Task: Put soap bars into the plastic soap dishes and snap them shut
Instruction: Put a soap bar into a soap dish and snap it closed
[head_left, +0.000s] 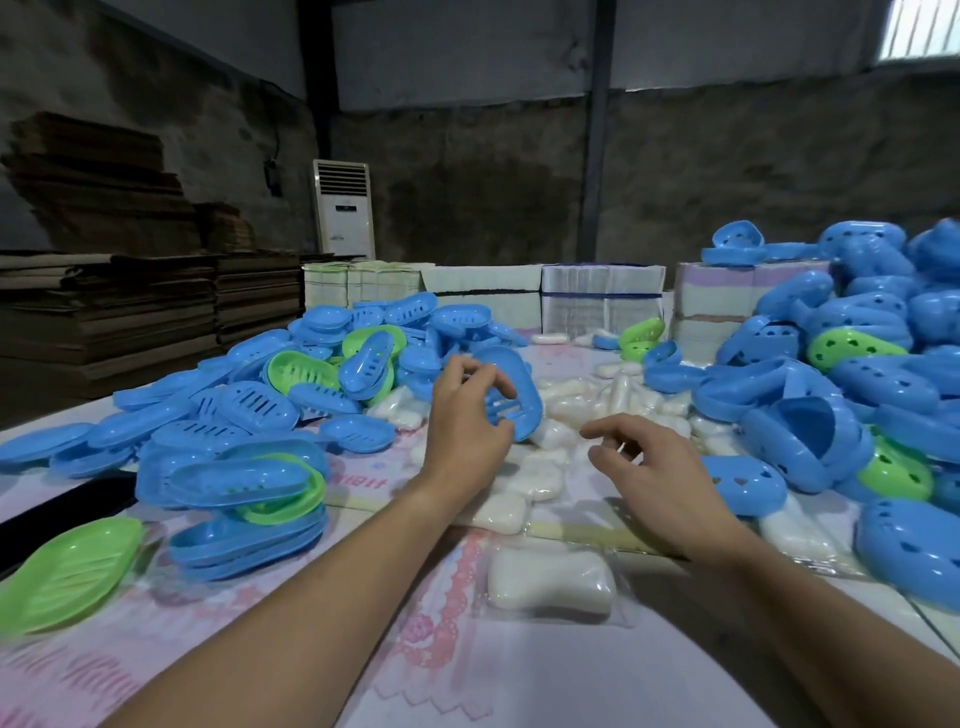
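My left hand (467, 415) grips a blue slotted soap dish tray (514, 395), holding it tilted above the table's middle. My right hand (654, 467) hovers palm down with loosely curled fingers over the white wrapped soap bars (571, 405), holding nothing. One wrapped soap bar (553, 582) lies near me between my forearms. A pile of blue and green slotted trays (249, 415) covers the left side. Blue and green dish lids with heart-shaped holes (857, 384) are heaped on the right.
A pink patterned cloth (436, 649) covers the table. A green tray (67, 571) lies at the near left edge. White and pastel boxes (597, 296) stand along the far edge. Flat cardboard stacks (130, 301) and a standing air conditioner (344, 208) are behind.
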